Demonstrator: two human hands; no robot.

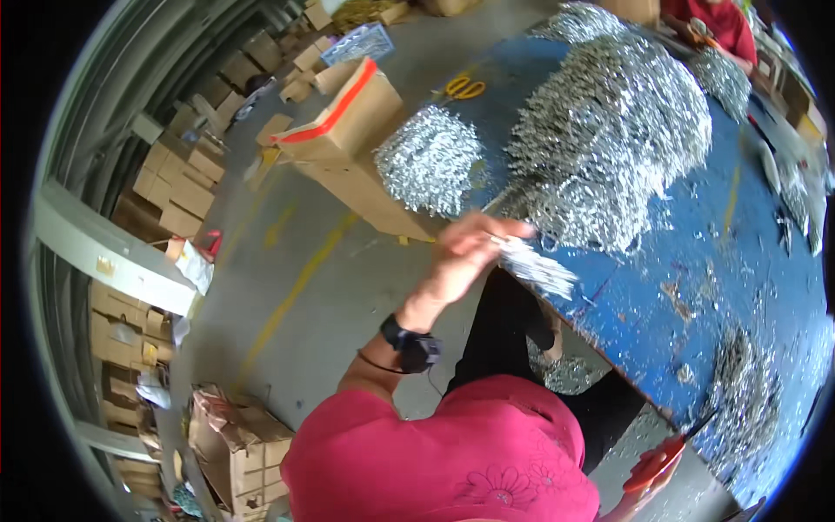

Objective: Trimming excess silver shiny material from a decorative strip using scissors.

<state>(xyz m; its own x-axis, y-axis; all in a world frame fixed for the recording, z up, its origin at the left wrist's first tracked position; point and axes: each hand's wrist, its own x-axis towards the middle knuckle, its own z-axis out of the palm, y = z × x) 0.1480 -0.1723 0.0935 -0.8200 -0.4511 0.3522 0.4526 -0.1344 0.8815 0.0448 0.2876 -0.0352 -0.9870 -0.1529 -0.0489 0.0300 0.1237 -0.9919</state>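
My left hand (465, 250) is closed on one end of a small bunch of silver tinsel (541, 268), whose strands hang over the table's near edge. Low on the right, my right hand (651, 485) grips red-handled scissors (654, 463), their dark blades pointing at the table edge; whether the blades are apart I cannot tell. A big heap of silver tinsel (609, 130) covers the middle of the blue table (644, 291). Beside my left hand lies a smaller tinsel pile (430, 161). Another loose pile of strands (741, 396) is near the scissors' tips.
An open cardboard box (357, 165) with red tape stands against the table's left side. Yellow-handled scissors (464, 88) lie at the far left edge. Across the table a person in red (722, 26) handles tinsel. More cartons (239, 452) stand on the floor at left.
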